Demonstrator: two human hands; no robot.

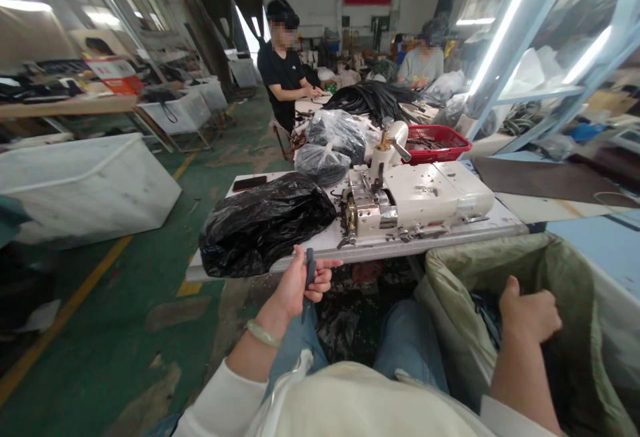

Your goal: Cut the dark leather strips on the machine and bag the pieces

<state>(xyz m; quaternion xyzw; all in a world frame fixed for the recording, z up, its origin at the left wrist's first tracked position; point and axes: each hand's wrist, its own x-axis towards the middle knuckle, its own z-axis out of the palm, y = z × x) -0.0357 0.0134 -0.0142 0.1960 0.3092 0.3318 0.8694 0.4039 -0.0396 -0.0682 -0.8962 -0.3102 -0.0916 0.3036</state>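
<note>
My left hand (306, 282), with a pale bangle on its wrist, is in front of the table edge. It grips a narrow dark grey strip (311, 269); the thumb and index finger stick out, the other fingers curl round. Over the bin lined with an olive-green bag (565, 270) is my right hand (531, 312), its fingers curled in and its thumb raised. Whatever it may hold is hidden. Dark pieces (487, 314) lie inside the bin below it. A white machine with a metal head (425, 200) stands on the table, beyond both hands.
A black plastic bag (265, 224) and a phone (250, 183) lie on the table's left part. Behind the machine are clear bags (330, 147), a red basket (437, 144) and black strips (370, 98). Two people work farther back. A white bin (95, 187) stands at left.
</note>
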